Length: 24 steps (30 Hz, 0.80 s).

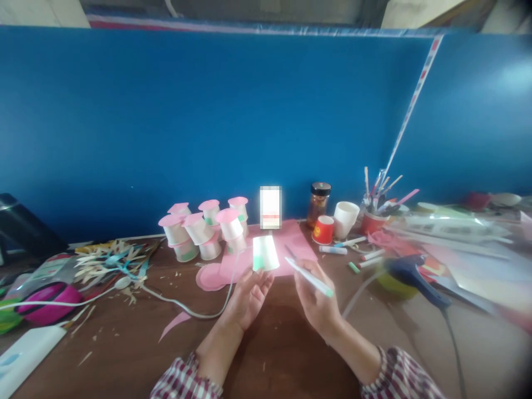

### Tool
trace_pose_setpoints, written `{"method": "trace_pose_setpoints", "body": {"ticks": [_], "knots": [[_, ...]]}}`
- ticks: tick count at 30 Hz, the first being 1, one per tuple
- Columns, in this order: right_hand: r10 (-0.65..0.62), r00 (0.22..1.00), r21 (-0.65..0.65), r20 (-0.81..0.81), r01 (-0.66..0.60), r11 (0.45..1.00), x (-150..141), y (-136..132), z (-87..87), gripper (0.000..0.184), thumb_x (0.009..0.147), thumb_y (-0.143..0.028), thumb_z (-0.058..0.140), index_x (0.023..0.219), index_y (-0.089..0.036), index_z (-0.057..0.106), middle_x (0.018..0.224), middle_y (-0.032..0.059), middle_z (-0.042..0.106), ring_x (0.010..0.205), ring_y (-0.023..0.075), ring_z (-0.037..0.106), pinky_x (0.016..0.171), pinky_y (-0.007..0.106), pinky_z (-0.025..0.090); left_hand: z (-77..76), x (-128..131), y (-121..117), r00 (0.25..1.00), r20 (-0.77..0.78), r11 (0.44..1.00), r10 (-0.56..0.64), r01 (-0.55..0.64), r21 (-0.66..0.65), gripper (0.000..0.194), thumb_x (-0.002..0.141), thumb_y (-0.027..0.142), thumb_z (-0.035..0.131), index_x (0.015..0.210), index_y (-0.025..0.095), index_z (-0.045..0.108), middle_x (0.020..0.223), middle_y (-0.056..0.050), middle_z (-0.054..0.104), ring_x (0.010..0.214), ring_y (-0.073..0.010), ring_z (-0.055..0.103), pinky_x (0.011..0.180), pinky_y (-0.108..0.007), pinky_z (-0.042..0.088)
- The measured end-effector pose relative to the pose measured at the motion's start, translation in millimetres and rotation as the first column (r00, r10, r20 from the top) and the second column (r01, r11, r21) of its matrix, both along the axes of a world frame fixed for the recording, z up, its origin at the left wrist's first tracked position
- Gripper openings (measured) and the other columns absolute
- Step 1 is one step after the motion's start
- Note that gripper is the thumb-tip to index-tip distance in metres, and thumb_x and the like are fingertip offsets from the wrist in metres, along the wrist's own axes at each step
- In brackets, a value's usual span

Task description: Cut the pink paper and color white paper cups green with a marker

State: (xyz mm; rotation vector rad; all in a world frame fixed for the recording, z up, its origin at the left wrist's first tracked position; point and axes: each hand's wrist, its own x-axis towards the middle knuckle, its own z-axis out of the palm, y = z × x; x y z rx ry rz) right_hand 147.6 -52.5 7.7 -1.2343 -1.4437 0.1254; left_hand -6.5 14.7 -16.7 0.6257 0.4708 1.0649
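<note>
My left hand (250,297) is closed on the lower rim of a white paper cup (266,252), which has a green patch near its bottom left. In my right hand (316,296) is a white marker pen (310,276) with a green end, held slantwise to the right of the cup and apart from it. Both hands are over the near side of the pink paper sheets (297,241). On the left stand several paper cups (200,228) stacked in pairs with pink paper tops, some with green patches.
A red cup (323,229), a white cup (346,219) and a dark-lidded jar (319,204) stand behind my right hand. A blue glue gun (419,280) lies at right. A white cable (183,307) crosses the left side near wooden sticks (110,260). A blue panel (233,111) rises behind.
</note>
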Motion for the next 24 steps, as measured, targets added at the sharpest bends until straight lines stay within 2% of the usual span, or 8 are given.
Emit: {"method": "trace_pose_setpoints", "body": {"ticks": [6, 10, 13, 15, 19, 24], "knots": [[0.016, 1.000, 0.018, -0.007, -0.016, 1.000, 1.0, 1.4, -5.0, 0.013, 0.090, -0.020, 0.050, 0.101, -0.018, 0.056, 0.085, 0.0058, 0.061, 0.067, 0.0164, 0.058, 0.062, 0.027, 0.049, -0.4, 2.7, -0.3, 0.995, -0.081, 0.994, 0.065, -0.057, 0.093, 0.032, 0.075, 0.023, 0.070, 0.107, 0.022, 0.063, 0.105, -0.004, 0.064, 0.104, -0.0152, 0.056, 0.099, -0.032, 0.039], [0.039, 0.999, 0.029, 0.001, -0.039, 0.999, 2.0, 3.4, -5.0, 0.017, 0.090, -0.019, 0.050, 0.106, -0.018, 0.057, 0.092, 0.0079, 0.064, 0.081, 0.0201, 0.063, 0.074, 0.031, 0.051, 1.2, 4.9, -2.3, 0.985, -0.147, 0.988, 0.093, -0.073, 0.139, 0.033, 0.075, 0.023, 0.071, 0.107, 0.021, 0.062, 0.105, -0.004, 0.064, 0.098, -0.0136, 0.057, 0.097, -0.031, 0.039], [0.040, 0.999, 0.043, 0.030, -0.041, 0.998, 3.7, 5.9, -6.3, 0.023, 0.091, -0.019, 0.049, 0.113, -0.020, 0.057, 0.104, 0.0097, 0.065, 0.093, 0.0219, 0.063, 0.081, 0.034, 0.051, 0.3, 5.0, -2.2, 0.976, -0.189, 0.982, 0.111, -0.079, 0.169, 0.037, 0.074, 0.025, 0.071, 0.109, 0.020, 0.060, 0.109, -0.006, 0.064, 0.102, -0.0155, 0.057, 0.097, -0.032, 0.039], [0.014, 0.999, 0.044, 0.039, -0.016, 0.999, 5.0, 7.5, -8.2, 0.026, 0.091, -0.019, 0.048, 0.115, -0.021, 0.057, 0.104, 0.0089, 0.066, 0.091, 0.0211, 0.065, 0.081, 0.034, 0.051, -0.7, 4.8, -2.2, 0.964, -0.235, 0.976, 0.126, -0.077, 0.205, 0.041, 0.074, 0.026, 0.071, 0.112, 0.020, 0.058, 0.112, -0.008, 0.063, 0.108, -0.0185, 0.056, 0.098, -0.033, 0.039], [-0.053, 0.995, 0.036, 0.085, 0.050, 0.998, 6.6, 9.4, -11.8, 0.024, 0.091, -0.018, 0.047, 0.113, -0.020, 0.057, 0.093, 0.0062, 0.068, 0.081, 0.0195, 0.066, 0.076, 0.032, 0.051, -3.1, 5.9, -3.6, 0.896, -0.376, 0.938, 0.239, -0.113, 0.326, 0.049, 0.071, 0.030, 0.073, 0.115, 0.019, 0.054, 0.118, -0.012, 0.061, 0.114, -0.0247, 0.054, 0.098, -0.038, 0.040], [-0.111, 0.983, 0.050, 0.143, 0.105, 0.993, 6.3, 9.9, -13.0, 0.024, 0.090, -0.017, 0.045, 0.111, -0.020, 0.056, 0.093, 0.0056, 0.067, 0.081, 0.0188, 0.066, 0.073, 0.030, 0.050, -8.1, 7.1, -3.7, 0.806, -0.478, 0.866, 0.349, -0.082, 0.493, 0.054, 0.072, 0.031, 0.071, 0.120, 0.020, 0.048, 0.122, -0.012, 0.057, 0.112, -0.0244, 0.057, 0.096, -0.040, 0.043]]}}
